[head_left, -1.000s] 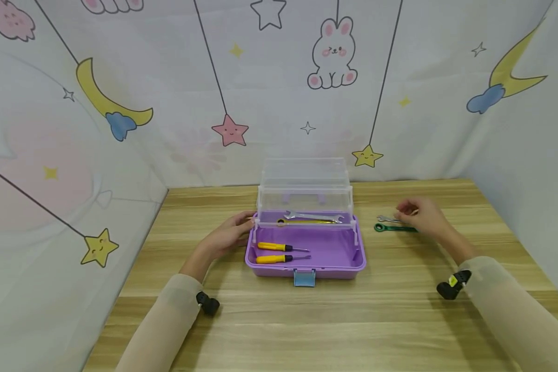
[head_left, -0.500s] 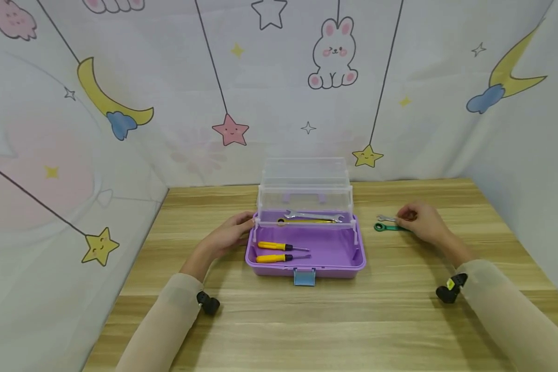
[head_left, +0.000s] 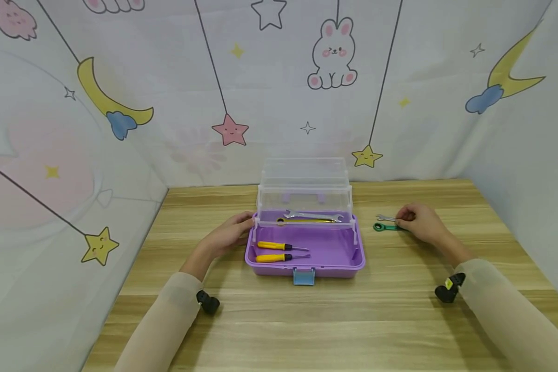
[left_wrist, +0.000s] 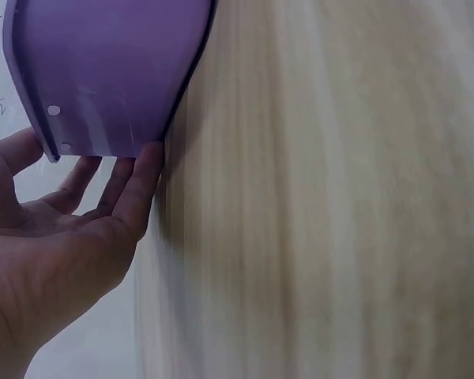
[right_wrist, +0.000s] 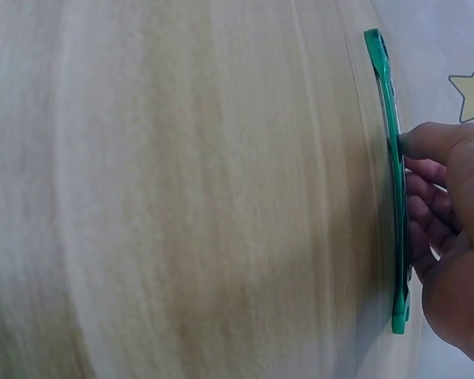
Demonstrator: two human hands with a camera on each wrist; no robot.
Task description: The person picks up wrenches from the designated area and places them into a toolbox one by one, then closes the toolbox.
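Note:
A purple toolbox [head_left: 307, 271] stands with its clear lid and trays [head_left: 305, 175] raised at the back. My left hand [head_left: 225, 236] touches its left end, fingers extended; in the left wrist view fingertips [left_wrist: 148, 154] rest against the purple end wall. My right hand [head_left: 423, 223] is low over two wrenches on the table, a small silver wrench [head_left: 385, 218] and a green ratcheting wrench [head_left: 378, 227]. In the right wrist view the thumb meets the green wrench's upper edge, with curled fingers behind it. Whether they pinch a wrench, I cannot tell. The hand covers the wrenches' right ends.
Two yellow-handled screwdrivers [head_left: 273, 258] lie in the box's front left. Behind them, under the clear trays, are a silver open-end wrench [head_left: 312, 216] and a yellow wrench [head_left: 307, 222]. A blue latch [head_left: 304, 277] hangs at the front. The wooden table [head_left: 307, 330] meets patterned cloth walls.
My right hand has moved slightly left and nearer, from over the silver wrench's right part to the green wrench, covering more of it. The left hand and toolbox stay put.

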